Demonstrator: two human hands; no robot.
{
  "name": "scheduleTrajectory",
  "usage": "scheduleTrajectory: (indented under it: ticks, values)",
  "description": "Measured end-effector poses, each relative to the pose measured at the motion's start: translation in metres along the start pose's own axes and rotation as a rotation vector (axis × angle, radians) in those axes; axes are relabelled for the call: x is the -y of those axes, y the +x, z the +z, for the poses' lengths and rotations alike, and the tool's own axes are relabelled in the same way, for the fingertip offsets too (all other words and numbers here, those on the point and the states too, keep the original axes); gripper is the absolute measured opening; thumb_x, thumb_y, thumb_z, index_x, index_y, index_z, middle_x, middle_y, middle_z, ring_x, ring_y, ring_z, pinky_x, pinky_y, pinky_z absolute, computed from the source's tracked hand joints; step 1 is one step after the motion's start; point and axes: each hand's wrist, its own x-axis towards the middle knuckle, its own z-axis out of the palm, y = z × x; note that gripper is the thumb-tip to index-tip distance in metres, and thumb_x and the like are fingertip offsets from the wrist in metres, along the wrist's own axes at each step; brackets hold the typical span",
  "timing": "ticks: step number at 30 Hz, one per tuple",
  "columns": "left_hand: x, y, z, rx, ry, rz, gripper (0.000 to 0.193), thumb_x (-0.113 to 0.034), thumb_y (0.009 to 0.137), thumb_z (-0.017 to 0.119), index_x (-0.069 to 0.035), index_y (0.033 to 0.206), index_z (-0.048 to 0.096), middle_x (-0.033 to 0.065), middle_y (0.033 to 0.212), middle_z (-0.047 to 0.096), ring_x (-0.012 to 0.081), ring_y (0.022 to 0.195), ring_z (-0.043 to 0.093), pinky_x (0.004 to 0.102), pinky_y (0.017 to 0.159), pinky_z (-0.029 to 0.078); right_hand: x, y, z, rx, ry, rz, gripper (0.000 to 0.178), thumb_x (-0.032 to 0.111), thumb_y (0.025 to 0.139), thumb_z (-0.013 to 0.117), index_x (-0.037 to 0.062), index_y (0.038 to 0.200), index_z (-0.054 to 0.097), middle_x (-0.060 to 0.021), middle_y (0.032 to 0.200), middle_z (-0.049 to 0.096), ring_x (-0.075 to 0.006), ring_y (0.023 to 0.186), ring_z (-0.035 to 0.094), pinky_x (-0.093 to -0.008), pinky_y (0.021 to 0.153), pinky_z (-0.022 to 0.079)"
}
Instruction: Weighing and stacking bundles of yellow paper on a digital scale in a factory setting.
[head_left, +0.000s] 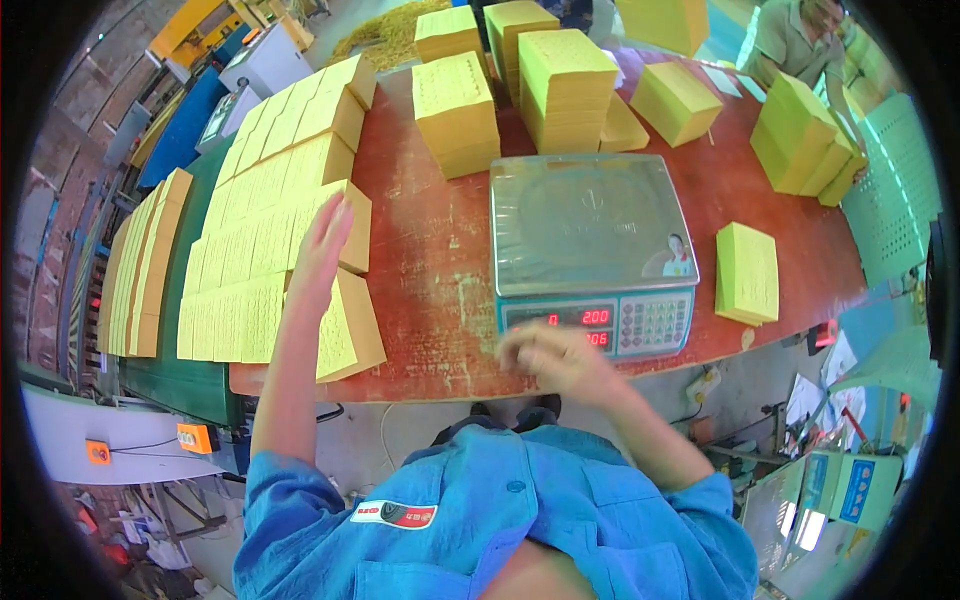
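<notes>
My left hand (328, 238) is stretched out, fingers straight and together. Its palm side is against or very close to the right end of the rows of yellow paper stacks (262, 225); whether it touches cannot be told. My right hand (556, 358) hangs over the near edge of a digital weighing scale (590, 230), partly covering its red lit display. Its fingers are loosely bent and a little blurred, with nothing visible in them. The scale's metal plate bears no stack. One yellow paper block (746, 273) stands on the red table (430, 270) right of the scale.
Tall yellow paper stacks (566, 90) stand behind the scale, with more at the far right beside another person (800, 45). Another yellow row (146, 265) lies on a green surface (190, 365) at far left. The table's near edge runs before my body.
</notes>
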Motion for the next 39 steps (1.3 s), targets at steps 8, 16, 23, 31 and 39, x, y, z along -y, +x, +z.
scheduleTrajectory:
  ticks: [8,16,23,31,39]
  values:
    - [-0.004,0.213,0.052,0.055,-0.378,-0.303,0.104,-0.063,0.078,0.066,-0.002,0.15,0.022,0.0268,0.15,0.027,0.0409,0.138,0.028,0.0577,0.11,0.024,0.057,0.259,-0.117,-0.55,0.041,-0.107,0.061,0.047,0.098,0.046,0.0006,0.137,0.046,-0.0147,0.136,0.051,-0.0249,0.122,0.051,-0.036,0.101,0.041]
    - [0.014,0.265,0.081,0.405,-0.54,-0.461,0.073,-0.058,0.074,0.067,-0.015,0.132,0.051,0.0201,0.136,0.048,0.041,0.122,0.043,0.0719,0.09,0.033,-0.049,0.367,-0.188,-0.371,-0.208,-0.084,0.07,0.06,0.094,0.043,0.0079,0.139,0.045,-0.0145,0.133,0.054,-0.029,0.123,0.046,-0.0435,0.1,0.038]
    - [0.057,0.192,-0.022,0.443,-0.574,-0.426,0.052,-0.042,0.087,0.058,-0.007,0.126,0.054,0.0083,0.12,0.063,0.0203,0.107,0.061,0.043,0.092,0.047,-0.041,0.324,-0.014,-0.599,-0.082,0.236,0.062,0.051,0.099,0.039,-0.003,0.12,0.059,-0.0167,0.114,0.064,-0.0274,0.101,0.059,-0.0359,0.091,0.044]
    - [0.029,0.051,-0.046,0.511,-0.322,-0.678,0.054,-0.033,0.09,0.057,0.002,0.13,0.049,0.0142,0.121,0.061,0.0214,0.104,0.064,0.0346,0.092,0.051,-0.051,0.152,0.123,-0.809,0.064,0.061,0.056,0.034,0.102,0.043,-0.0024,0.144,0.034,-0.0111,0.125,0.056,-0.0143,0.103,0.053,-0.0267,0.087,0.043]
    - [0.027,-0.08,-0.035,0.521,-0.333,-0.665,0.056,-0.022,0.088,0.054,0.004,0.137,0.041,0.0144,0.129,0.056,0.0238,0.117,0.057,0.0362,0.1,0.046,-0.059,0.001,0.138,-0.623,0.314,0.063,0.043,0.016,0.099,0.049,0.0012,0.139,0.043,-0.0092,0.124,0.058,-0.0122,0.105,0.056,-0.0282,0.089,0.044]
